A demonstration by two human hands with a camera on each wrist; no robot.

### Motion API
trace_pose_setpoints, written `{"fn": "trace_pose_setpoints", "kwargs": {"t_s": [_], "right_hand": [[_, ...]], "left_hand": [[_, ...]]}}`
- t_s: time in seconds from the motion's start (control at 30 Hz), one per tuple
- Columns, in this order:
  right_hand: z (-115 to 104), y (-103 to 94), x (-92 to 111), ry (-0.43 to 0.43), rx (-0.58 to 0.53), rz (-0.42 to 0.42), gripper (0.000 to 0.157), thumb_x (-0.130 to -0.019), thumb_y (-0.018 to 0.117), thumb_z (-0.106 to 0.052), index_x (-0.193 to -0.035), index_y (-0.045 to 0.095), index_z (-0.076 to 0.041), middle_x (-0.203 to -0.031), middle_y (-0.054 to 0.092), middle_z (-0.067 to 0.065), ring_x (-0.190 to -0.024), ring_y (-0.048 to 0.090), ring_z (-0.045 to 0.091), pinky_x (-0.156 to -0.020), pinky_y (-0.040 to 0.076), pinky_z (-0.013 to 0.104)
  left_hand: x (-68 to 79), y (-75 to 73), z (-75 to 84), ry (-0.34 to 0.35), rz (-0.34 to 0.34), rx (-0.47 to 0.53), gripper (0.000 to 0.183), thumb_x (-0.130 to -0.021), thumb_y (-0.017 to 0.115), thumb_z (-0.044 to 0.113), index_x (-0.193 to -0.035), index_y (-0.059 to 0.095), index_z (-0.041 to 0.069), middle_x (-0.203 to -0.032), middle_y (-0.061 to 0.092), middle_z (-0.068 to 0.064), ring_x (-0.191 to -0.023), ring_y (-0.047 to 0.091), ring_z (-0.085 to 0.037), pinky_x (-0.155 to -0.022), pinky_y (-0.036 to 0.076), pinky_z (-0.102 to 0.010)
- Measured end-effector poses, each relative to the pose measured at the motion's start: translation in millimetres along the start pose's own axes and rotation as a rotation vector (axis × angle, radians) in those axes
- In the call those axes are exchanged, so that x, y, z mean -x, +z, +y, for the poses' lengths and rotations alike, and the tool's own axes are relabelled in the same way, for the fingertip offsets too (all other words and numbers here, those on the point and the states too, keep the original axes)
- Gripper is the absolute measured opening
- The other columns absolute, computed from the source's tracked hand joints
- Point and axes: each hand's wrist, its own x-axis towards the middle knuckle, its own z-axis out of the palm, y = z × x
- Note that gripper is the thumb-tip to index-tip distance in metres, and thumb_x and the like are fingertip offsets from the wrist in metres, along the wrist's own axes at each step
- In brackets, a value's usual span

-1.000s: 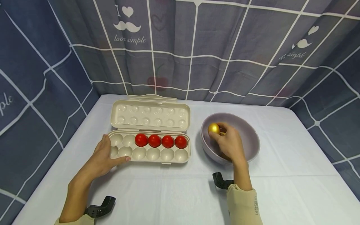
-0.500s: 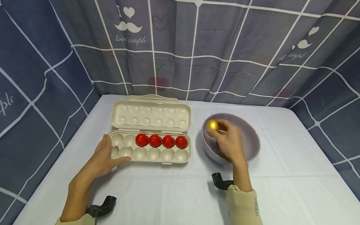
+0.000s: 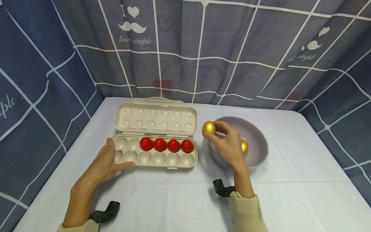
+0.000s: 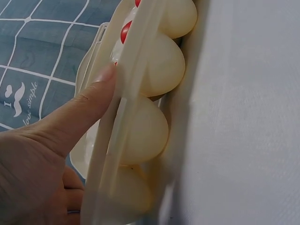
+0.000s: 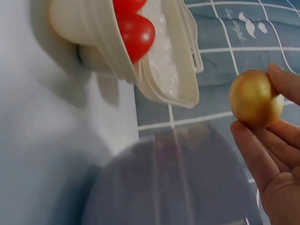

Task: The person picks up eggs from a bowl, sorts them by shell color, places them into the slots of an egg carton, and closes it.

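Note:
The right hand [image 3: 229, 141] pinches a gold egg [image 3: 209, 129] between thumb and fingertips, above the left rim of a grey-purple bowl [image 3: 258, 138]. In the right wrist view the same gold egg [image 5: 255, 99] sits among the fingertips. Another gold egg [image 3: 244, 147] lies in the bowl, partly behind the hand. A cream egg carton [image 3: 181, 164] stands open at left, with several red eggs [image 3: 160, 145] in its back row toward the right. The left hand [image 3: 104, 164] rests against the carton's left end, its straight thumb along the front rim [image 4: 91, 101].
The carton's dimpled lid [image 3: 156, 118] leans back behind its base. A white cloth [image 3: 174, 203] covers the table. A checked curtain [image 3: 179, 48] hangs behind and on both sides. Black wrist mounts [image 3: 105, 212] stick out from both forearms.
The right hand has lifted the gold egg out of the bowl and carried it left to the rim. The other gold egg has come into sight. The left hand stays put.

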Motion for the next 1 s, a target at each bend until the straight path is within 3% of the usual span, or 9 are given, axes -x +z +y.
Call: {"fn": "trace_pose_setpoints", "kwargs": {"t_s": [0.2, 0.37, 0.63, 0.77, 1.0], "right_hand": [[10.0, 14.1, 1.2, 0.020, -0.014, -0.029, 0.040, -0.080, 0.084, -0.016, -0.113, 0.068, -0.001, -0.108, 0.069, 0.012, -0.096, 0.069, 0.023, -0.081, 0.056, 0.028], [6.4, 29.0, 2.4, -0.017, -0.059, -0.046, 0.038, -0.079, 0.084, -0.008, -0.113, 0.068, 0.001, -0.107, 0.069, 0.014, -0.098, 0.068, 0.024, -0.081, 0.057, 0.030], [0.9, 64.0, 9.2, -0.212, -0.072, -0.022, 0.040, -0.074, 0.082, 0.007, -0.110, 0.066, 0.010, -0.107, 0.069, 0.021, -0.097, 0.067, 0.033, -0.079, 0.058, 0.042], [-2.9, 88.0, 19.2, -0.275, -0.107, -0.044, 0.041, -0.073, 0.085, 0.004, -0.110, 0.067, 0.005, -0.106, 0.070, 0.015, -0.092, 0.069, 0.028, -0.073, 0.059, 0.037], [-4.6, 123.0, 33.9, -0.335, -0.079, -0.130, 0.047, -0.076, 0.083, 0.002, -0.118, 0.063, 0.003, -0.112, 0.068, 0.011, -0.100, 0.067, 0.024, -0.083, 0.056, 0.030]], "left_hand": [[0.4, 0.2, -0.1, -0.008, -0.009, 0.015, 0.130, -0.080, 0.081, 0.044, -0.145, -0.012, -0.019, -0.151, -0.012, -0.043, -0.141, -0.007, -0.056, -0.113, 0.002, -0.063], [0.7, -0.1, 0.1, 0.000, -0.010, 0.022, 0.130, -0.081, 0.080, 0.044, -0.145, -0.013, -0.019, -0.151, -0.013, -0.042, -0.141, -0.008, -0.055, -0.113, 0.001, -0.063], [0.9, -0.2, 0.9, -0.013, -0.014, 0.029, 0.131, -0.079, 0.081, 0.044, -0.146, -0.013, -0.018, -0.151, -0.015, -0.042, -0.141, -0.009, -0.055, -0.112, 0.001, -0.064], [2.7, -1.3, 0.6, -0.026, -0.017, 0.024, 0.132, -0.079, 0.081, 0.045, -0.145, -0.014, -0.018, -0.151, -0.016, -0.041, -0.141, -0.009, -0.055, -0.112, 0.001, -0.064], [3.0, -1.8, 1.8, -0.020, -0.022, 0.031, 0.130, -0.080, 0.080, 0.046, -0.146, -0.013, -0.017, -0.152, -0.015, -0.040, -0.142, -0.009, -0.054, -0.112, 0.002, -0.065]]}}
